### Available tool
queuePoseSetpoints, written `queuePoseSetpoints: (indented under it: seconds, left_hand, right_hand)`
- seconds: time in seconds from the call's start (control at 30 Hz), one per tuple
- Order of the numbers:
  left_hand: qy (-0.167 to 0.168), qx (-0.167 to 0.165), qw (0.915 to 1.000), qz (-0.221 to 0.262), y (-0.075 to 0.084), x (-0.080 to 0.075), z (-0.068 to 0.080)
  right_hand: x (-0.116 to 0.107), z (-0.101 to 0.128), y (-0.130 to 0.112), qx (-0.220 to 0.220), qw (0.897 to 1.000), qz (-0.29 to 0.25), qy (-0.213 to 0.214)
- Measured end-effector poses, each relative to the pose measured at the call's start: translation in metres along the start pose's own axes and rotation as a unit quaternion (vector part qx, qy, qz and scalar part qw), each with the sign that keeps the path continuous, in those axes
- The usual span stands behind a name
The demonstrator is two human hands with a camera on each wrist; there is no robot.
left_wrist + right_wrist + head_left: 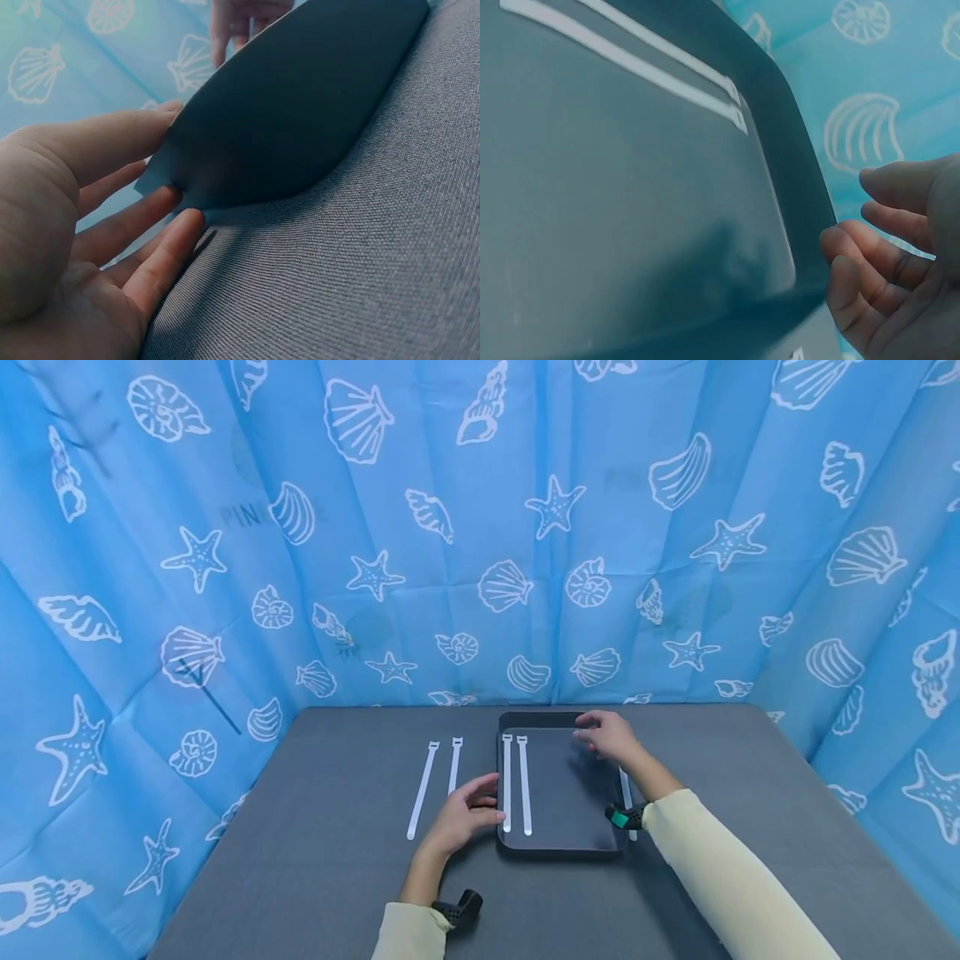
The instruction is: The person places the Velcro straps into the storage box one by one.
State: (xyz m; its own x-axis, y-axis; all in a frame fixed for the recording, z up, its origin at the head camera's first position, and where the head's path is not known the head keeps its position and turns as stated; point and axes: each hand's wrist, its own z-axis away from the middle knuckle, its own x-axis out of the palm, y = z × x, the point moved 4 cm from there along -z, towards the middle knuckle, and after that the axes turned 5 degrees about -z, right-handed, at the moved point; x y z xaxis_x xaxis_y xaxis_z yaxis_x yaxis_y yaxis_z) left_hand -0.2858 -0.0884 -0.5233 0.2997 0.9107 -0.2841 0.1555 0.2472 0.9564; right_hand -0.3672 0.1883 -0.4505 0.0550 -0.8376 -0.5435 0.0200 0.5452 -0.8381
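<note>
A dark shallow tray [566, 850] lies on the grey table, with two white slotted-end straps [526, 789] along its left side. At the tray's left wall is my left hand [465, 814], its fingers extended; in the left wrist view the thumb [124, 139] reaches the rim and the fingertips [191, 221] meet the outer wall. Over the tray's far right corner hovers my right hand [611, 739]. The right wrist view shows its fingers [847, 289] loosely bent beside the rim, with nothing between them and the thumb.
Two more white straps, an outer one [422, 791] and an inner one [455, 760], lie left of the tray; the left hand overlaps the inner one. Another strap [626, 789] shows right of the tray, partly behind the right wrist. A blue shell-print curtain [450, 543] hangs behind the table.
</note>
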Motion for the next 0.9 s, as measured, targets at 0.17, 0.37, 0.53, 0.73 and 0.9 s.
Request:
queuePoseSetpoints:
  seconds: [0.17,0.37,0.53,0.73,0.9]
  left_hand:
    - [0.0,-0.001,1.0,0.001,0.0,0.0,0.001]
    - [-0.003,0.003,1.0,-0.004,0.0,-0.001,0.001]
    - [-0.003,0.004,1.0,0.002,-0.001,-0.001,0.001]
    - [-0.007,0.005,1.0,-0.001,-0.001,0.001,0.001]
    - [-0.007,0.01,0.9999,-0.001,0.001,0.001,0.0]
  right_hand:
    - [-0.013,0.011,0.015,-0.002,0.999,-0.027,0.028]
    - [-0.022,0.019,0.031,0.006,0.999,-0.024,0.037]
    - [-0.029,0.021,0.053,0.014,0.999,-0.013,0.046]
    - [-0.039,0.032,0.078,0.043,0.997,0.013,0.064]
    - [-0.046,0.04,0.09,0.059,0.995,0.029,0.077]
